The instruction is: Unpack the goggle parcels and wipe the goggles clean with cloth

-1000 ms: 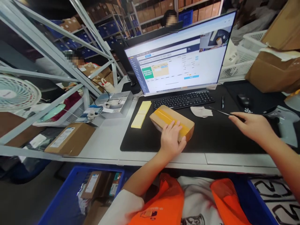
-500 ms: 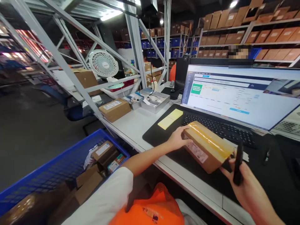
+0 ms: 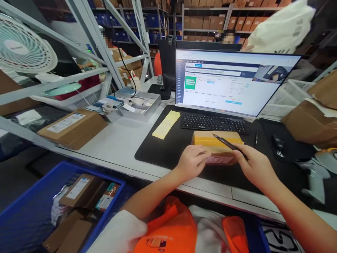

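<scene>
A small cardboard box (image 3: pixel 217 137), with yellowish tape along its top and a pale label on its front side, rests on the black desk mat (image 3: pixel 158 151) in front of the keyboard. My left hand (image 3: pixel 193 161) is closed against the box's near left side, fingers curled at its front edge. In my right hand (image 3: pixel 252 163) is a slim black box cutter (image 3: pixel 228 143), its tip pointing left over the taped top. The fingers of that hand lie by the box's right end. Whether the blade is out is too small to tell.
Behind the box stand a keyboard (image 3: pixel 213 123) and a monitor (image 3: pixel 216 84). Yellow notes (image 3: pixel 166 124) lie left, a pen (image 3: pixel 256 138) and mouse (image 3: pixel 277 142) right. A labelled carton (image 3: pixel 73 128) and grey trays (image 3: pixel 142 107) sit further left. Below is a blue crate (image 3: pixel 118 189) of parcels.
The box has turned square to the desk edge and come down onto the mat. The box cutter has swung from upright to over the top tape. My view has shifted right.
</scene>
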`<action>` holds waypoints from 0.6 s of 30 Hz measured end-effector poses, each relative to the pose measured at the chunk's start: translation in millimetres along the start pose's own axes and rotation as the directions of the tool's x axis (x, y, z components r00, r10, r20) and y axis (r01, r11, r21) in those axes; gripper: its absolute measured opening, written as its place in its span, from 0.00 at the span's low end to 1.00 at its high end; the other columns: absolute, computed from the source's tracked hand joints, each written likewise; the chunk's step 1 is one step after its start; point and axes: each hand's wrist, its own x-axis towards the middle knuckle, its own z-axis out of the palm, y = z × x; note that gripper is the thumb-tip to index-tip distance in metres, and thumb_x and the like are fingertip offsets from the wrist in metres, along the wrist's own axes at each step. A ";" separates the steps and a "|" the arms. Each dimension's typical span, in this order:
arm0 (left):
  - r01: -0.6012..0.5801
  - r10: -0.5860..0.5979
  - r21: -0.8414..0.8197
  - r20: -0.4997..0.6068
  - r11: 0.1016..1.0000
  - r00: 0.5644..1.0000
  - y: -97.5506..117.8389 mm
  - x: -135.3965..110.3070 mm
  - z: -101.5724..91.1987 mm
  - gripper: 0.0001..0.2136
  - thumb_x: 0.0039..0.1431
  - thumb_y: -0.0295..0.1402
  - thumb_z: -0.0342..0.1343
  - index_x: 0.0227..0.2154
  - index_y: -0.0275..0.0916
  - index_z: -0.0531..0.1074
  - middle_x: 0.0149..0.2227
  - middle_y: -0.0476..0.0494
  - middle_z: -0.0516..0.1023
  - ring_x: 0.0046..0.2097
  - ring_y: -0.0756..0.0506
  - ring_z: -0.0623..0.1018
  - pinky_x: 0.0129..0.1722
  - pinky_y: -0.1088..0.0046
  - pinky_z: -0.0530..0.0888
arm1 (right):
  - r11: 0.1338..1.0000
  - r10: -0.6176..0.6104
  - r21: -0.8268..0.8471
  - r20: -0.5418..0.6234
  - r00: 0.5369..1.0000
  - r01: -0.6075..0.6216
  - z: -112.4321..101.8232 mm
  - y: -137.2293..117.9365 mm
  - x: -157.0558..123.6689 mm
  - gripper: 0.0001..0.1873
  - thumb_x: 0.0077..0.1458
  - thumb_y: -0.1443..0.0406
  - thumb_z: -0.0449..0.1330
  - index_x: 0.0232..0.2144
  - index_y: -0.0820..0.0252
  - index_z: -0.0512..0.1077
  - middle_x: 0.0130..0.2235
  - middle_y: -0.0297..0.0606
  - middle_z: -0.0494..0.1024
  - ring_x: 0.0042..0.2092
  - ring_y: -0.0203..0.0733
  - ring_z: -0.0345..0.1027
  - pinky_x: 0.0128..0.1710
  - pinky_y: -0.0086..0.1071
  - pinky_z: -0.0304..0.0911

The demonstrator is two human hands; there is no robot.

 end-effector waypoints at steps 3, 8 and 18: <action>0.046 -0.046 -0.025 -0.014 0.999 0.999 -1.3 2.7 1.1 0.12 0.64 0.23 0.54 0.47 0.40 0.77 0.47 0.43 0.84 0.51 0.43 0.79 0.51 0.62 0.76 | 0.989 -0.064 -0.129 0.102 0.993 0.077 -3.9 -11.0 4.1 0.20 0.71 0.59 0.51 0.57 0.58 0.75 0.49 0.42 0.83 0.44 0.49 0.80 0.40 0.39 0.75; 0.053 -0.053 -0.014 -0.022 0.999 0.998 -0.5 5.3 -0.5 0.13 0.66 0.23 0.51 0.46 0.41 0.78 0.47 0.44 0.84 0.48 0.44 0.79 0.49 0.62 0.75 | 0.970 -0.096 -0.196 0.242 0.965 0.146 -4.9 -18.1 19.1 0.18 0.71 0.60 0.52 0.54 0.53 0.79 0.45 0.35 0.84 0.42 0.47 0.81 0.38 0.38 0.75; 0.056 -0.057 -0.014 -0.046 0.998 0.997 -0.8 0.9 1.4 0.12 0.66 0.24 0.53 0.46 0.40 0.79 0.46 0.44 0.84 0.49 0.43 0.79 0.49 0.63 0.76 | 0.906 0.024 -0.394 0.414 0.910 0.155 -14.1 -44.5 52.2 0.18 0.69 0.58 0.53 0.49 0.48 0.81 0.41 0.36 0.85 0.38 0.51 0.81 0.32 0.37 0.69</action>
